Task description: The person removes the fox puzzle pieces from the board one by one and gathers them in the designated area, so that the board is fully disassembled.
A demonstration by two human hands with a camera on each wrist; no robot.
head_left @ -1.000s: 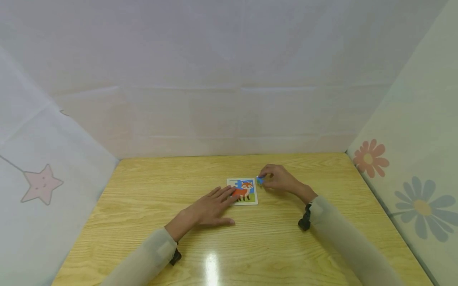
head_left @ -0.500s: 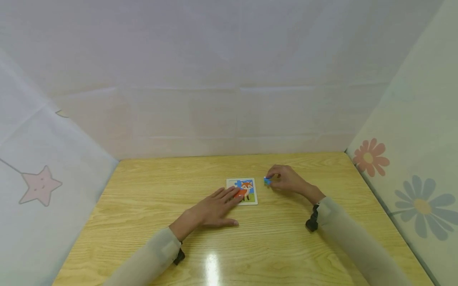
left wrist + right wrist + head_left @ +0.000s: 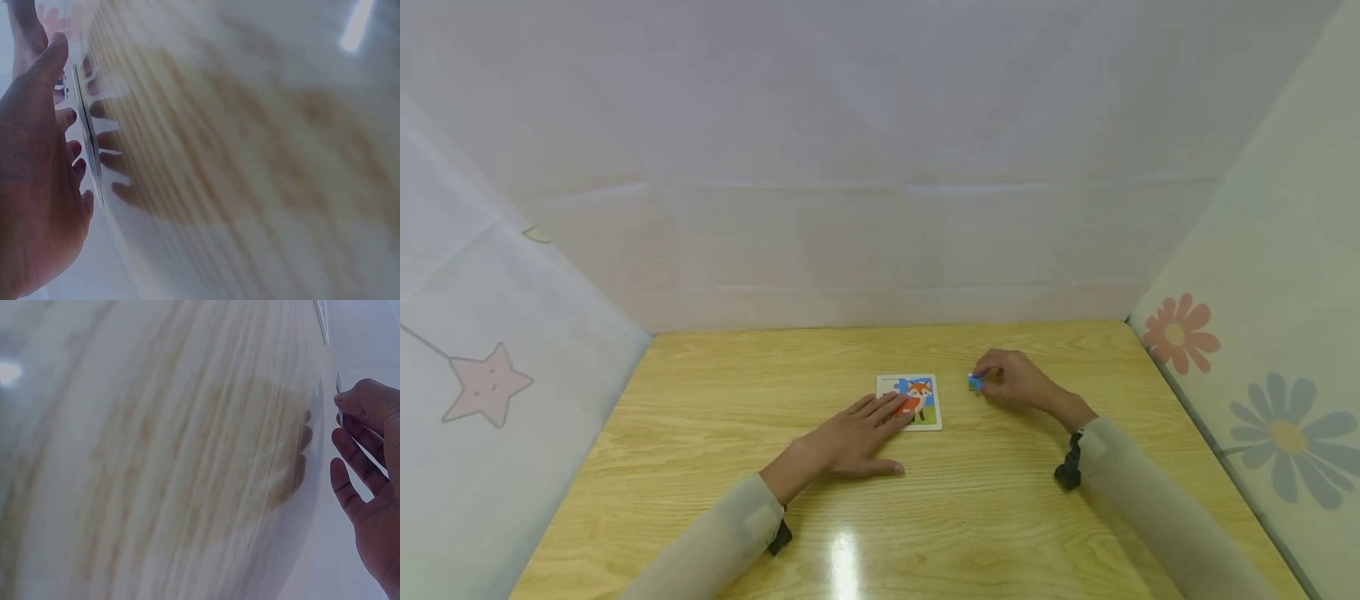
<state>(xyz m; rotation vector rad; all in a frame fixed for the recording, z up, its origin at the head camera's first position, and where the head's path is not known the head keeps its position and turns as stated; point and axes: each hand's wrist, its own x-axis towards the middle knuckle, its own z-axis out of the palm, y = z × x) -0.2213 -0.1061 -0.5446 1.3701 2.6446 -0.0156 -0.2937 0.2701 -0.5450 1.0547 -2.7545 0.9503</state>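
A square fox jigsaw puzzle (image 3: 927,414) in a white frame lies flat on the table, with a pale gap in its upper left. My left hand (image 3: 853,437) rests flat with its fingers spread over the puzzle's left part, hiding some of the fox. To the right of the puzzle, my right hand (image 3: 1018,381) pinches a small blue and green puzzle piece (image 3: 974,382) between thumb and forefinger. In the right wrist view the piece (image 3: 339,403) shows edge-on as a thin sliver, the other fingers of that hand loosely bent.
The wooden table (image 3: 737,367) reaches back to a white cloth wall (image 3: 880,250). Cloth sides stand left and right, printed with a pink star (image 3: 488,386) and flowers (image 3: 1288,437). A bright light reflection lies near the table's front.
My right hand has moved right, carrying the puzzle piece away from the puzzle's frame. The left hand has slid slightly rightward over the puzzle, which stays in place.
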